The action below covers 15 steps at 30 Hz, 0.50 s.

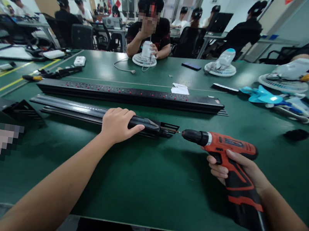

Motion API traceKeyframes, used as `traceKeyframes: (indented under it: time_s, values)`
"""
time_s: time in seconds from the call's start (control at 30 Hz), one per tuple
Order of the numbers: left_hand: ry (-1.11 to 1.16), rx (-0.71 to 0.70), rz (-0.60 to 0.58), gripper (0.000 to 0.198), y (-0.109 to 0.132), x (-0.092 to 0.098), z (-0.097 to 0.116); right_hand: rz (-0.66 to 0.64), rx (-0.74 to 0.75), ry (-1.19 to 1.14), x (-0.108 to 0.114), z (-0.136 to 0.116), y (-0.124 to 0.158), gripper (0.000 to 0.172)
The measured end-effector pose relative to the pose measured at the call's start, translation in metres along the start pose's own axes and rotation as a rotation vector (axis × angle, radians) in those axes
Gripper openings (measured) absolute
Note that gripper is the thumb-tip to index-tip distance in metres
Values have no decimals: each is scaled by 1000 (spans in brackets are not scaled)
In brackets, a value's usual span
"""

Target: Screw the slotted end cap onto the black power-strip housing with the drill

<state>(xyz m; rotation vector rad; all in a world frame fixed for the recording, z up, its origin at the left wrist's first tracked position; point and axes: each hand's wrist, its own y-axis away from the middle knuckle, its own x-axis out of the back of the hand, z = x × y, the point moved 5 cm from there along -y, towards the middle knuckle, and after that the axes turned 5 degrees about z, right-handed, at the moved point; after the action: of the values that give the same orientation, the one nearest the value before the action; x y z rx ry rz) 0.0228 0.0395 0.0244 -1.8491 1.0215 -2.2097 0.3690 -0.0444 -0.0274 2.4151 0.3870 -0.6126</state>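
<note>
Drill (pixel 235 177) crosswise, chuck (pixel 195 136) to left

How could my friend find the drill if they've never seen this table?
On the big green table, look at the near side, right of the middle. The right hand holds the drill there, pointing at the dark bar under the left hand. Unlike that long straight bar, the drill is orange-red and black, shaped like a pistol.
</note>
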Motion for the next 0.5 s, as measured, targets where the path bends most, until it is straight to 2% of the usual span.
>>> traceKeyframes:
  time_s: [0.2,0.5]
  values:
    - [0,-1,3,61,0,0,0,-19,-32,20,2,2,-1,36]
    - [4,-1,0,63,0,0,0,4,1,25,-1,0,0,32]
